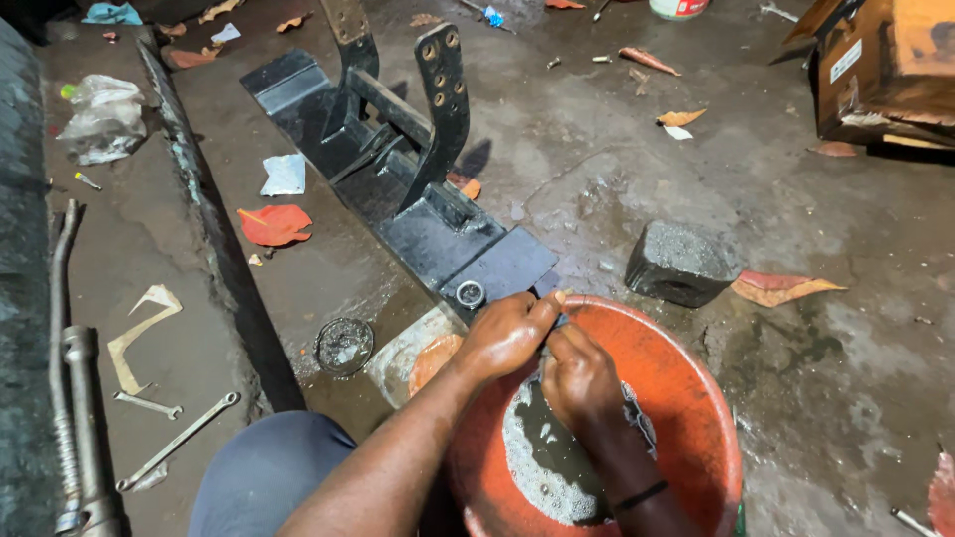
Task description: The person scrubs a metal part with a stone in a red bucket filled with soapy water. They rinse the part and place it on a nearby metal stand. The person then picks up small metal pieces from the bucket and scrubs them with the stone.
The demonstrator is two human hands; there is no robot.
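Observation:
Both my hands meet over the far rim of an orange basin [696, 398] that holds dark, foamy liquid [542, 467]. My left hand [505, 336] and my right hand [577, 380] pinch a small dark part [558, 320] between their fingertips; most of it is hidden by the fingers. My right wrist wears a black band. Just beyond the hands lies a long black metal frame [398, 189] with upright drilled arms, and a small metal ring [470, 293] rests on its near end plate.
A grey stone block [681, 261] sits right of the frame. A round metal lid [344, 345] lies left of the basin. Two spanners [179, 438] [147, 403] and a long metal bar [75, 398] lie past a concrete kerb. A cardboard box [885, 60] stands far right.

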